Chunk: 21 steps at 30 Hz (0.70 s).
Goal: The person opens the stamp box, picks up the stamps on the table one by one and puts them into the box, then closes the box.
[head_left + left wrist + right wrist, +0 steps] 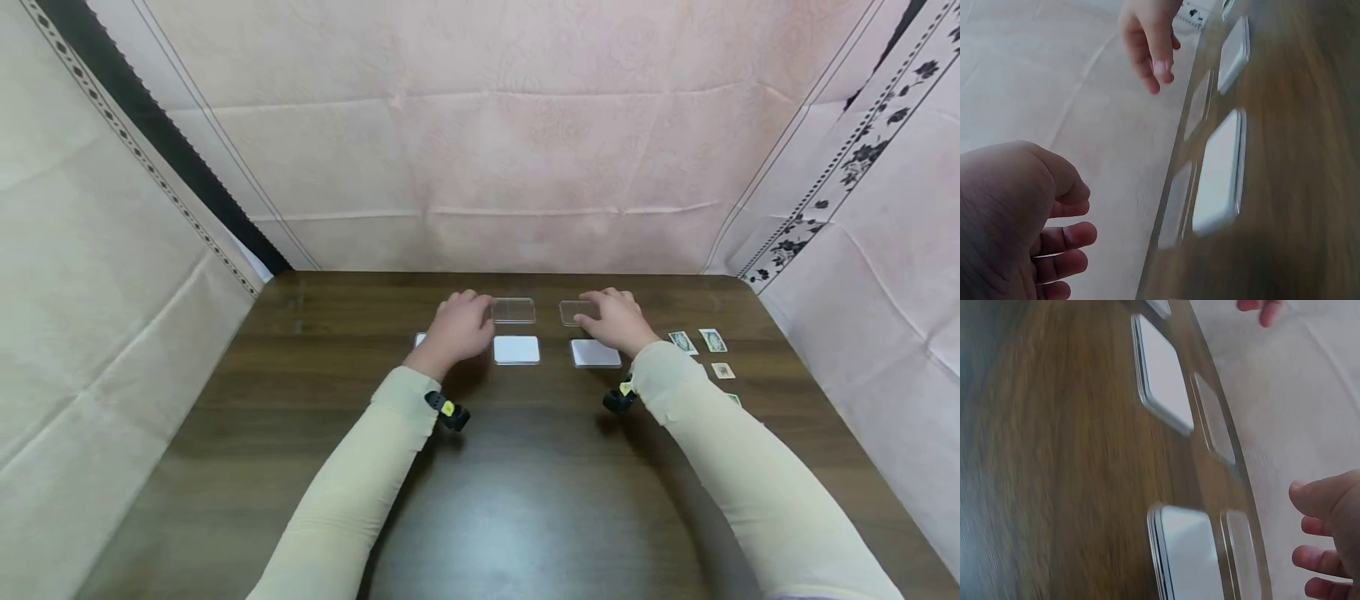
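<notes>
My left hand (461, 327) hovers over the far side of the table, fingers loosely bent and holding nothing. Just right of it lie a clear plastic lid (513, 311) and, nearer, a flat white case (516, 350). My right hand (617, 320) is also raised with nothing in it; its fingers overlap a second clear lid (570, 311) in the head view. Below that hand sits another white case (595, 353). Both wrist views show the hands apart from the lids and cases. A further white case (419, 339) is mostly hidden behind my left hand.
Several small stamp-like papers (713, 340) lie right of my right hand, some covered by the sleeve. The brown wooden table (487, 500) ends at a pale cloth (510, 167) hanging along its back edge. More cloth hangs at both sides.
</notes>
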Each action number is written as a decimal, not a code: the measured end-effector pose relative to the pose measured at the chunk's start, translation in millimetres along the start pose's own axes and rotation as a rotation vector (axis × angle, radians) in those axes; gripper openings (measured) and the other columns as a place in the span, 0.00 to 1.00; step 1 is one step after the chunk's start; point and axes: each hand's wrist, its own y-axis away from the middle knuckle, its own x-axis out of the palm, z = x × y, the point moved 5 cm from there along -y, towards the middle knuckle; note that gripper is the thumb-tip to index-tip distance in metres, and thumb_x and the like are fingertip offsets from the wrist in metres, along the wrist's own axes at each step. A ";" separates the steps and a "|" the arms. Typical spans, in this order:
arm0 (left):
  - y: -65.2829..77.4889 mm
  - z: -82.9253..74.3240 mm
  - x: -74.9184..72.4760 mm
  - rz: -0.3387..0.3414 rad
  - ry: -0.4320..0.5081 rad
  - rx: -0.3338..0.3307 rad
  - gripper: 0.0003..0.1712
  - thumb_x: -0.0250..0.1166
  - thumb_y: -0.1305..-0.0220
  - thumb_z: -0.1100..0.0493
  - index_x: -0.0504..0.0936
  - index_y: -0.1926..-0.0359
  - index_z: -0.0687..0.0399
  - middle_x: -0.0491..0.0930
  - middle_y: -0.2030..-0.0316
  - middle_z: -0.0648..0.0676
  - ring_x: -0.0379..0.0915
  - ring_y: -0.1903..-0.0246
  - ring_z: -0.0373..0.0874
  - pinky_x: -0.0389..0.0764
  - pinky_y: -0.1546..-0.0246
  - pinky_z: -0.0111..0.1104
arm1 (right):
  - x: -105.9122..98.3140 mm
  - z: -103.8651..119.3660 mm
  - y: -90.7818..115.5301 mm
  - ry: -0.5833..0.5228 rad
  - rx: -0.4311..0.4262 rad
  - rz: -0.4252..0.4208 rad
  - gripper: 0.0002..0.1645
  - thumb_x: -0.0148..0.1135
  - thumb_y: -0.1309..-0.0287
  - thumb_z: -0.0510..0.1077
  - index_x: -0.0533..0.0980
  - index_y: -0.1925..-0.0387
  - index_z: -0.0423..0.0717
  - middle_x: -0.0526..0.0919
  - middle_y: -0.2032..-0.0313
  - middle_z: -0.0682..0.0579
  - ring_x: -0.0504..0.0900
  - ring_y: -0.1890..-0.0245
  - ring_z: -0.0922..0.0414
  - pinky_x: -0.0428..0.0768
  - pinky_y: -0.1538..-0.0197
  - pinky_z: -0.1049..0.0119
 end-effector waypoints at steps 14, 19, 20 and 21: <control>46.4 76.9 -14.1 -0.012 0.093 -0.113 0.27 0.59 0.29 0.55 0.74 0.32 0.55 0.72 0.38 0.61 0.65 0.41 0.58 0.65 0.37 0.53 | 31.2 67.2 -5.4 0.004 -0.135 0.056 0.28 0.60 0.30 0.51 0.74 0.34 0.42 0.74 0.37 0.39 0.63 0.34 0.36 0.59 0.32 0.37; 55.1 89.4 -11.5 0.012 0.102 -0.125 0.28 0.61 0.30 0.55 0.73 0.31 0.55 0.71 0.37 0.63 0.65 0.41 0.59 0.64 0.38 0.53 | 49.4 88.0 -13.1 0.050 -0.177 0.074 0.29 0.61 0.30 0.53 0.74 0.34 0.44 0.75 0.36 0.42 0.65 0.35 0.38 0.61 0.32 0.38; 56.8 91.7 -11.0 0.015 0.102 -0.128 0.29 0.61 0.30 0.55 0.72 0.31 0.56 0.71 0.37 0.63 0.64 0.41 0.60 0.64 0.38 0.53 | 53.5 92.8 -14.9 0.059 -0.187 0.075 0.29 0.61 0.30 0.53 0.74 0.34 0.44 0.75 0.36 0.42 0.66 0.35 0.39 0.61 0.32 0.39; 58.6 94.2 -10.4 0.020 0.101 -0.136 0.29 0.62 0.30 0.55 0.72 0.30 0.56 0.71 0.37 0.63 0.64 0.41 0.60 0.64 0.38 0.53 | 57.8 97.9 -16.4 0.074 -0.198 0.077 0.29 0.61 0.30 0.54 0.75 0.34 0.44 0.76 0.36 0.42 0.66 0.35 0.39 0.62 0.32 0.39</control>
